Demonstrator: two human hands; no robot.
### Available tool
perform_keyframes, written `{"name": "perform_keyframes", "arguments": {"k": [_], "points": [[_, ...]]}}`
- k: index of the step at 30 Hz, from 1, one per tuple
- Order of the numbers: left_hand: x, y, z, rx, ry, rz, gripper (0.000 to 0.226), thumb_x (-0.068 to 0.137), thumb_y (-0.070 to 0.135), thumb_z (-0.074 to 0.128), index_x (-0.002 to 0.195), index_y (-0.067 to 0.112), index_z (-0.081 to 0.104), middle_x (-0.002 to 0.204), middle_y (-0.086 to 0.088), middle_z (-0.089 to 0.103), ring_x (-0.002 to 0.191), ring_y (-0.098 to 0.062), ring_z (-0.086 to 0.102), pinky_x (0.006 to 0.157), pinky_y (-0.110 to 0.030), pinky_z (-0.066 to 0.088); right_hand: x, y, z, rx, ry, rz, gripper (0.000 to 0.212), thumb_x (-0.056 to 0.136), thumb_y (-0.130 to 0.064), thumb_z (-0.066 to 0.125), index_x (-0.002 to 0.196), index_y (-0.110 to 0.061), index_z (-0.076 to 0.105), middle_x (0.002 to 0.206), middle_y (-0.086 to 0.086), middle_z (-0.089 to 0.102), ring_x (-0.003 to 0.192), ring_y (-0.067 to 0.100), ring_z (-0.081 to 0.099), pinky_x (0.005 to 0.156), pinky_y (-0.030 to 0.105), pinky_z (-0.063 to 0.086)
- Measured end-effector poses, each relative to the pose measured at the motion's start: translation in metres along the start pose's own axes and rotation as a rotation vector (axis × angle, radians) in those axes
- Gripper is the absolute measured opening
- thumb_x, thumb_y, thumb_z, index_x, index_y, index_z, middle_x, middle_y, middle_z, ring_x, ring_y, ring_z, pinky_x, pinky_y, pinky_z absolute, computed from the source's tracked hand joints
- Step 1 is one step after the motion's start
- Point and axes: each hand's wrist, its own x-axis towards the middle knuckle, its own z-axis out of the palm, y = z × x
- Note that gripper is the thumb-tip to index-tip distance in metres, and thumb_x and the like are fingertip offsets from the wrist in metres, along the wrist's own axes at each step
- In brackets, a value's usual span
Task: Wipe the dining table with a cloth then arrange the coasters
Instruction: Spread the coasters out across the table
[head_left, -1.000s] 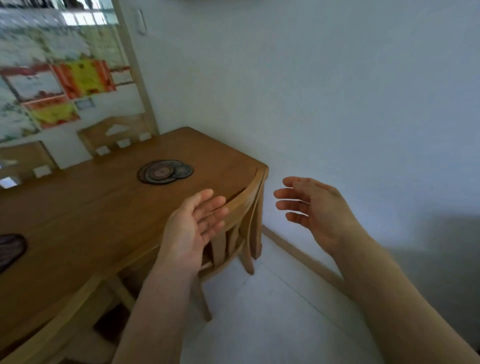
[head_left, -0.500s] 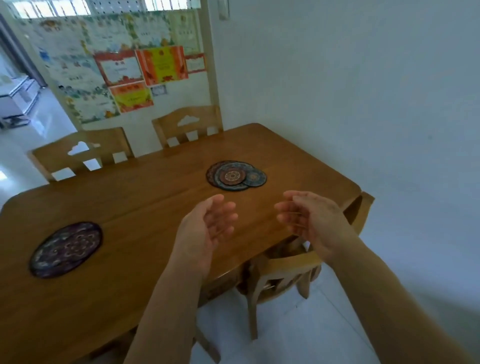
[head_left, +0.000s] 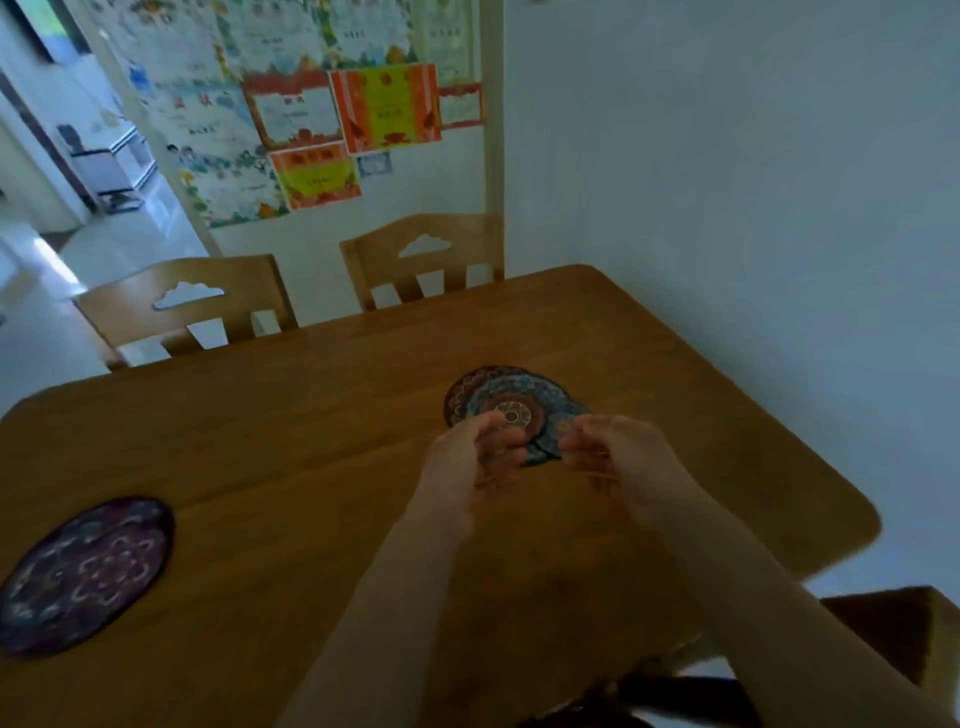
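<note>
Both hands (head_left: 470, 457) (head_left: 631, 467) at coaster stack (head_left: 511, 402) | grip unclear | table (head_left: 311, 426) edge near right

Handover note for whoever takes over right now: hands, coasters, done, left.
Left hand: at the near edge of the coaster pile, fingers curled; contact blurred, grip unclear.
Right hand: at the pile's near right edge, same doubt.
Coaster pile: overlapping, toward the far right of the table.
Big mat: flat, alone, near left.
Cloth: none in view.
Done: cannot tell if the table was wiped.
Left: spread and arrange the coasters.
</note>
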Motion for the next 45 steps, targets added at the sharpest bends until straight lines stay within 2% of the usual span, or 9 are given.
{"name": "perform_keyframes", "arguments": {"k": [7,10,13,19,23,30,34,39,45], "points": [[0.132,-0.003,0.027,0.108,0.074,-0.161,0.027,0.101,0.026,0.050,0.122,0.012,0.060,0.102,-0.004,0.070,0.089,-0.019,0.065,0.082,-0.038,0.052,0.146,0.016,0.008,-0.306,-0.012,0.071,0.021,0.096,-0.006,0.053,0.113,0.003,0.061,0.084,0.009,0.056,0.068,0.020,0.050,0.052,0.027,0.040],[0.175,-0.007,0.030,0.276,0.104,-0.170,0.035,0.101,0.022,0.051,0.134,0.014,0.053,0.127,-0.005,0.061,0.100,-0.019,0.060,0.080,-0.035,0.052,0.196,0.028,0.011,-0.565,-0.053,0.075,0.023,0.091,-0.009,0.062,0.112,-0.013,0.055,0.116,0.009,0.055,0.109,0.027,0.055,0.087,0.039,0.050],[0.212,-0.014,0.025,0.532,0.118,-0.039,0.044,0.101,0.021,0.052,0.144,0.016,0.045,0.129,-0.001,0.057,0.088,-0.013,0.057,0.079,-0.031,0.052,0.233,0.045,0.008,-0.993,-0.038,0.061,0.052,0.087,-0.026,0.064,0.133,-0.017,0.043,0.138,0.012,0.041,0.137,0.034,0.027,0.111,0.045,0.031],[0.258,-0.025,0.015,1.177,0.104,0.168,0.068,0.090,0.042,0.064,0.148,0.021,0.034,0.149,-0.009,0.035,0.138,-0.030,0.031,0.112,-0.042,0.035,0.256,0.055,-0.001,-1.271,-0.023,-0.003,0.072,0.082,-0.045,0.067,0.139,-0.020,0.031,0.136,0.012,0.038,0.131,0.036,0.030,0.102,0.047,0.041],[0.268,-0.026,0.020,1.332,0.124,0.175,0.079,0.087,0.035,0.071,0.150,0.017,0.026,0.147,-0.012,0.032,0.138,-0.032,0.028,0.106,-0.040,0.037,0.268,0.051,-0.007,-1.476,0.008,-0.043,0.049,0.080,-0.050,0.069,0.109,-0.015,0.050,0.120,0.009,0.051,0.120,0.031,0.044,0.096,0.039,0.043],[0.292,-0.002,-0.008,1.113,0.087,0.193,0.056,0.099,0.038,0.054,0.147,0.012,0.040,0.148,-0.007,0.044,0.130,-0.027,0.049,0.103,-0.037,0.047,0.290,-0.008,-0.002,-1.100,-0.191,-0.042,0.034,0.096,-0.032,0.059,0.124,-0.014,0.061,0.113,0.001,0.065,0.086,0.014,0.062,0.065,0.022,0.052],[0.304,0.036,-0.032,0.338,0.283,0.009,0.062,0.097,0.019,0.060,0.152,0.011,0.032,0.151,-0.011,0.041,0.117,-0.034,0.058,0.059,-0.034,0.061,0.307,-0.039,0.044,-0.597,-0.004,-0.087,0.027,0.099,-0.021,0.055,0.116,-0.001,0.060,0.078,0.009,0.062,0.033,0.004,0.050,0.033,0.017,0.038],[0.321,0.071,-0.070,-0.101,0.368,0.000,0.054,0.096,0.002,0.056,0.147,0.004,0.037,0.145,-0.016,0.045,0.117,-0.039,0.057,0.064,-0.032,0.057,0.341,-0.042,0.117,-0.026,0.022,0.165,0.021,0.101,-0.003,0.042,0.121,-0.006,0.051,0.094,0.018,0.062,0.056,0.021,0.057,0.044,0.028,0.044],[0.348,0.081,-0.110,-0.210,0.382,-0.015,0.054,0.096,-0.004,0.053,0.147,0.003,0.037,0.147,-0.018,0.041,0.114,-0.039,0.056,0.078,-0.034,0.055,0.387,-0.039,0.171,0.102,0.069,0.188,0.023,0.102,0.000,0.035,0.116,-0.008,0.051,0.082,0.016,0.061,0.062,0.019,0.060,0.048,0.025,0.046]]}}
